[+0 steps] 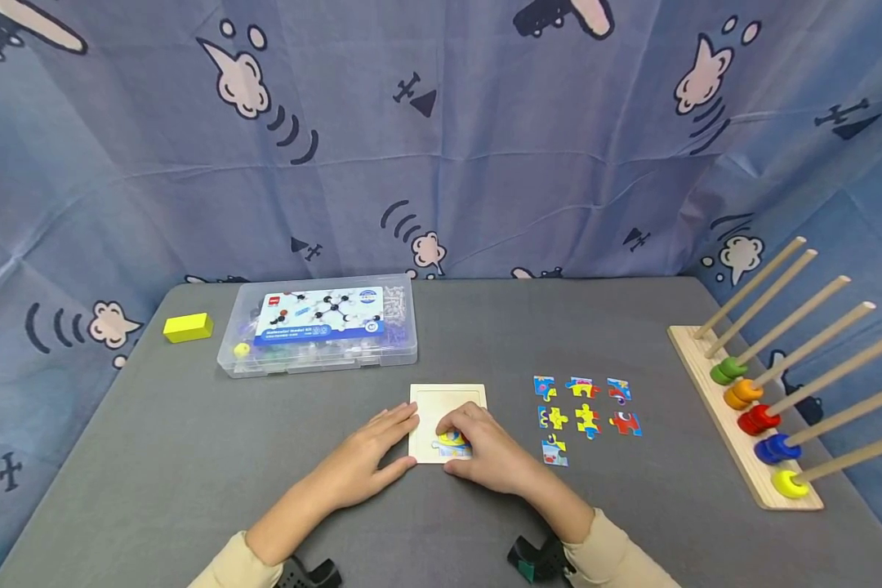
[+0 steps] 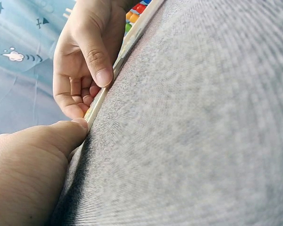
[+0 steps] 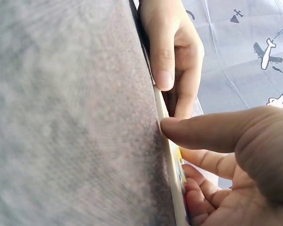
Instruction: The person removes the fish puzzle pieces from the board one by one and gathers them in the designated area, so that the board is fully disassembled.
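Note:
A pale wooden puzzle tray (image 1: 425,420) lies on the table between the two hands. In its front right part sits a yellow and blue puzzle piece (image 1: 453,441), partly covered by the right hand (image 1: 488,451). Bent fingers of that hand curl over the piece, and its thumb is at the tray's near rim. The left hand (image 1: 367,459) rests at the tray's left side with fingers extended, fingertips and thumb along the edge. Both thumbs meet the tray's edge in the right wrist view. Right of the tray, several loose jigsaw pieces (image 1: 586,418) lie in rows.
Behind the hands stands a clear plastic box (image 1: 316,359) with a molecular model label. A yellow block (image 1: 188,327) lies at the far left. On the right, a wooden peg stand (image 1: 735,433) carries coloured beads and tall slanting pegs. Patterned blue cloth (image 1: 485,163) hangs behind the table.

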A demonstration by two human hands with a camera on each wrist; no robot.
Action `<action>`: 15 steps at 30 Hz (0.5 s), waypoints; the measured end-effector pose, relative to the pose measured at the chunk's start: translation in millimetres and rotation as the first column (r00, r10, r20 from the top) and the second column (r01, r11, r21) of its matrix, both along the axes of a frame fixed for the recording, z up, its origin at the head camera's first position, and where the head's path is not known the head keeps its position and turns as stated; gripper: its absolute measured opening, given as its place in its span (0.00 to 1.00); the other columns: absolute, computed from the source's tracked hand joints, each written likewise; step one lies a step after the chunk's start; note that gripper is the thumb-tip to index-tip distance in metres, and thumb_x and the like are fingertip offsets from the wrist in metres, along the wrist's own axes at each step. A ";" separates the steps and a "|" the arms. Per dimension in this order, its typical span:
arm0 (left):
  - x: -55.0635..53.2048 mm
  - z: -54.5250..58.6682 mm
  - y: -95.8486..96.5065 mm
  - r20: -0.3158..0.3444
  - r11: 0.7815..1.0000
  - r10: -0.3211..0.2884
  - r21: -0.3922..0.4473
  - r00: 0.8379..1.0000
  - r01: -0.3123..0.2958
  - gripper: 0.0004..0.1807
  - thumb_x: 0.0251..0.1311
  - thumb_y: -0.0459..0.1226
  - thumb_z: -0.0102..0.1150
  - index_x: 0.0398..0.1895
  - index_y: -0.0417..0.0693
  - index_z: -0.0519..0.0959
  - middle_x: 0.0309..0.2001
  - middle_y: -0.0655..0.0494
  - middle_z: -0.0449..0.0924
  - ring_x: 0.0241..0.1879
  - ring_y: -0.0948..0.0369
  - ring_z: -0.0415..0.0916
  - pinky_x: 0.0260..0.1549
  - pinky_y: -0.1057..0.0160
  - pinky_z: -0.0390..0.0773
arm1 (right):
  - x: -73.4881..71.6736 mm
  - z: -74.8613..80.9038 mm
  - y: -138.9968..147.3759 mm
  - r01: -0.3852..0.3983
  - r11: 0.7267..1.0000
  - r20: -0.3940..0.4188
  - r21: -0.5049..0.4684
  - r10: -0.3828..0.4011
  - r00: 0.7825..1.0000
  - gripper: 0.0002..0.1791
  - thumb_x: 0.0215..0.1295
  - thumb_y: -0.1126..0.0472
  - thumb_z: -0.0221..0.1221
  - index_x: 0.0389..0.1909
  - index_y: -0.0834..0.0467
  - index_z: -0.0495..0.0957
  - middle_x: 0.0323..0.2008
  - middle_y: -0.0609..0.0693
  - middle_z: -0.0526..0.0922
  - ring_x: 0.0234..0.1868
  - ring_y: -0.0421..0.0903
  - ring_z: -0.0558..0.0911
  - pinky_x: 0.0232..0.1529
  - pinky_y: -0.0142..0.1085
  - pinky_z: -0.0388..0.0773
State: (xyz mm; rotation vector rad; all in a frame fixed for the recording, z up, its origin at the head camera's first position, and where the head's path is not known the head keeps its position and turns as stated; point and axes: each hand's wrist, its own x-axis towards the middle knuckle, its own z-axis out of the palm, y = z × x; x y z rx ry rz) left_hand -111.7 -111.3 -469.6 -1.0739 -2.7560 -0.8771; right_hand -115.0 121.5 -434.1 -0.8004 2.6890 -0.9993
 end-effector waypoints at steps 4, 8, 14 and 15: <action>0.4 0.8 0.3 0.005 1.000 0.000 -0.004 1.000 0.000 0.29 0.64 0.45 0.57 0.66 0.42 0.68 0.69 0.51 0.64 0.69 0.55 0.60 0.68 0.52 0.62 | -0.2 -0.5 1.3 -0.003 1.000 0.000 -0.012 0.003 1.000 0.18 0.49 0.65 0.69 0.42 0.56 0.77 0.42 0.47 0.74 0.45 0.44 0.71 0.47 0.38 0.73; 0.3 0.8 0.5 0.009 1.000 0.000 0.000 1.000 0.000 0.29 0.64 0.45 0.57 0.65 0.42 0.69 0.69 0.51 0.64 0.69 0.56 0.60 0.69 0.52 0.61 | -0.8 -0.3 2.7 -0.008 1.000 -0.007 -0.006 0.008 1.000 0.17 0.51 0.65 0.67 0.43 0.55 0.77 0.42 0.47 0.76 0.44 0.44 0.72 0.48 0.39 0.73; 0.3 1.9 0.3 0.011 1.000 -0.002 -0.003 1.000 0.002 0.29 0.64 0.45 0.57 0.65 0.42 0.68 0.69 0.51 0.64 0.69 0.56 0.60 0.69 0.52 0.62 | -1.3 2.4 3.8 -0.025 1.000 -0.028 0.019 0.025 0.999 0.16 0.52 0.68 0.65 0.44 0.57 0.78 0.41 0.48 0.77 0.43 0.43 0.74 0.47 0.39 0.74; 0.3 2.1 0.3 0.010 1.000 -0.003 -0.004 1.000 0.003 0.29 0.64 0.45 0.57 0.65 0.42 0.68 0.69 0.51 0.64 0.69 0.56 0.60 0.69 0.52 0.62 | -1.4 2.6 3.8 -0.027 0.999 -0.031 0.024 0.028 0.999 0.16 0.52 0.68 0.65 0.44 0.57 0.79 0.41 0.48 0.77 0.43 0.43 0.74 0.47 0.40 0.74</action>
